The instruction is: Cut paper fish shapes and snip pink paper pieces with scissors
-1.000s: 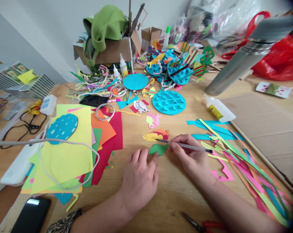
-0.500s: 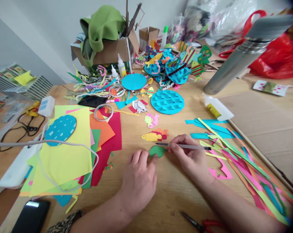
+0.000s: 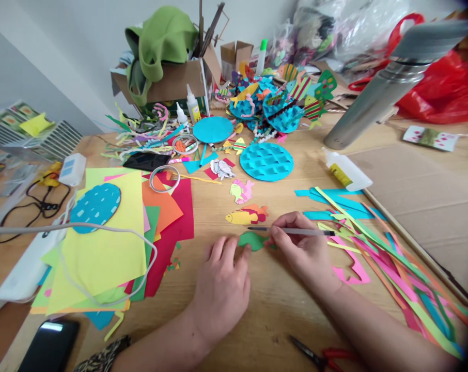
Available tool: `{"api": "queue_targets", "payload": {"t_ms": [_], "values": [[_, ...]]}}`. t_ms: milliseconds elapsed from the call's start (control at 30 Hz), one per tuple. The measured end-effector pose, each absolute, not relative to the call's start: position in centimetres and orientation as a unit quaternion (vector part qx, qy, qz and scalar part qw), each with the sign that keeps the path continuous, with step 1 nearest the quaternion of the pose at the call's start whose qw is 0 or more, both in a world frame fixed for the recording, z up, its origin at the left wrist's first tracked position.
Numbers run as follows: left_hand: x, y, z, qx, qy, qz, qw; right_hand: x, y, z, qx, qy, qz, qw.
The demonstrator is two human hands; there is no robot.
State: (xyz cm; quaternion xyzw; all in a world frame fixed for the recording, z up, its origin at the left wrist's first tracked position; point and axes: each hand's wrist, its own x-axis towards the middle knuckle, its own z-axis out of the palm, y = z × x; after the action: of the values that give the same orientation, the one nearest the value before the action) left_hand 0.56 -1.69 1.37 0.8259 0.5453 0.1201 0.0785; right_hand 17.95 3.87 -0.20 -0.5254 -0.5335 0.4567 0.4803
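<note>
My left hand [image 3: 222,284] lies on the wooden table [image 3: 273,315] with its fingertips pressing the left edge of a green paper fish cut-out [image 3: 251,240]. My right hand [image 3: 301,248] is closed on a thin pen [image 3: 292,231], which lies nearly level with its tip pointing left just above the green cut-out. A yellow and orange paper fish [image 3: 246,215] lies right behind the pen tip, and a pink and yellow paper fish [image 3: 242,190] sits further back.
Stacked coloured sheets [image 3: 110,243] with a white cable lie left. Paper strips [image 3: 377,248] spread right. Red-handled scissors [image 3: 323,355] lie near the front edge, a phone [image 3: 50,343] at front left. A glue bottle [image 3: 346,170], teal discs [image 3: 267,161], a steel flask [image 3: 389,82] and a cardboard box [image 3: 172,77] crowd the back.
The green cut-out has been turned slightly under my left fingertips. The pen has swung a little toward level. Both hands stay in nearly the same place.
</note>
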Motion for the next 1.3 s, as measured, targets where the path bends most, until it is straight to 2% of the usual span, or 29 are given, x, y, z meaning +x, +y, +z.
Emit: {"api": "queue_targets", "payload": {"t_ms": [300,1300], "values": [[0.57,-1.64,1.28,0.822,0.551,0.122,0.082,17.7,4.09,-0.08,-0.528,-0.504,0.513,0.452],[0.61,-1.72,1.49,0.827,0.545,0.111,0.084,17.67,4.23,-0.43,-0.522,-0.531,0.521,0.418]]}}
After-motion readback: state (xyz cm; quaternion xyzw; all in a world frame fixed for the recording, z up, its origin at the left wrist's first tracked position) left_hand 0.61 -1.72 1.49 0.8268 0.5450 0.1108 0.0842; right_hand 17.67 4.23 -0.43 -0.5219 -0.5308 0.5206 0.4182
